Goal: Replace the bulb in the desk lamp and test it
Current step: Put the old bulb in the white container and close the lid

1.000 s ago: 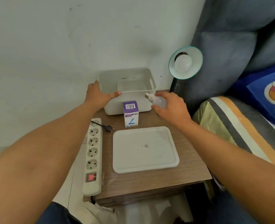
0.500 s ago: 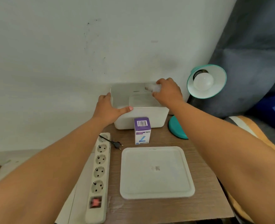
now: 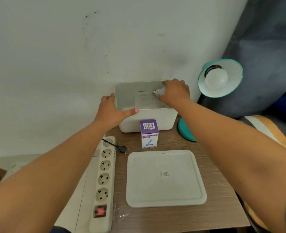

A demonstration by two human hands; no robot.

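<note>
Teal lamp shade (image 3: pixel 223 91), white bin (image 3: pixel 149 121), purple-and-white bulb box (image 3: pixel 149 133), brown woodgrain table (image 3: pixel 172 217), white tray (image 3: pixel 165 179).

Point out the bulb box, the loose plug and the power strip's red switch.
bulb box (image 3: pixel 149 134): head view, on its front face below the barcode top.
loose plug (image 3: pixel 123 149): head view, on the black plug body beside the strip.
red switch (image 3: pixel 100 211): head view, on the rocker at the strip's near end.

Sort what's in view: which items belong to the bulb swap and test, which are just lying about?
Job items:
- desk lamp, bulb fitted
- loose bulb in right hand, over the white bin
- left hand on the bin's rim
- bulb box
- power strip
- unplugged plug

Lying about:
- white tray
- clear plastic scrap
- striped cushion
</note>
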